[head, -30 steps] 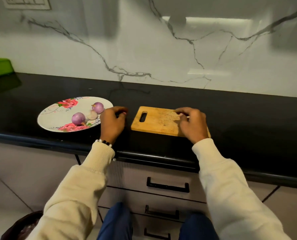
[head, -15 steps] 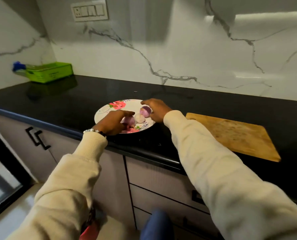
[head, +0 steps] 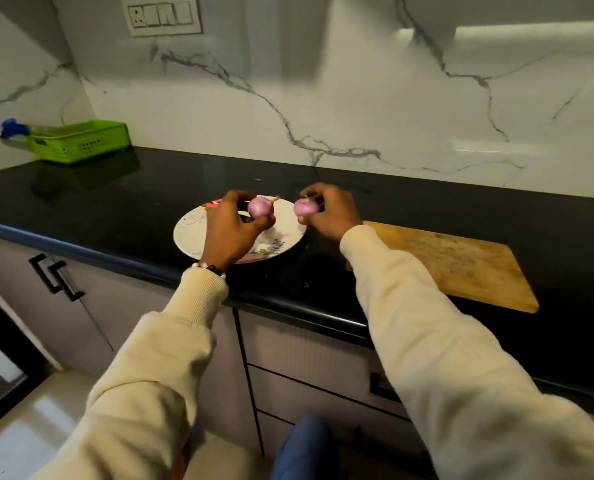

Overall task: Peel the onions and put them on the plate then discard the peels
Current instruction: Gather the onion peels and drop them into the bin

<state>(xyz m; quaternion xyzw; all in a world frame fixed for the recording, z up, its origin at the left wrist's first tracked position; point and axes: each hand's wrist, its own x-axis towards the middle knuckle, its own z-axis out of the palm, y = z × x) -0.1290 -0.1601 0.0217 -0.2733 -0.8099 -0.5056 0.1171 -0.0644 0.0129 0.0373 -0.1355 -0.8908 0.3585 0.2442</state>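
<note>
A white plate (head: 191,233) with a flower pattern lies on the black counter near its front edge. My left hand (head: 231,233) holds one small purple onion (head: 260,207) just above the plate, its dry stem tip pointing right. My right hand (head: 330,213) holds a second purple onion (head: 304,206) above the plate's right rim. The two onions are a short gap apart. A pale bit (head: 262,244) lies on the plate under my left hand, mostly hidden.
A wooden cutting board (head: 458,261) lies on the counter right of the plate, its near corner at the counter edge. A green basket (head: 81,142) stands at the back left by the marble wall. Drawers and cabinet handles (head: 55,277) sit below.
My hands went from the cutting board to the plate. Each hand has picked up an onion and lifted it off the plate. The view has swung left.
</note>
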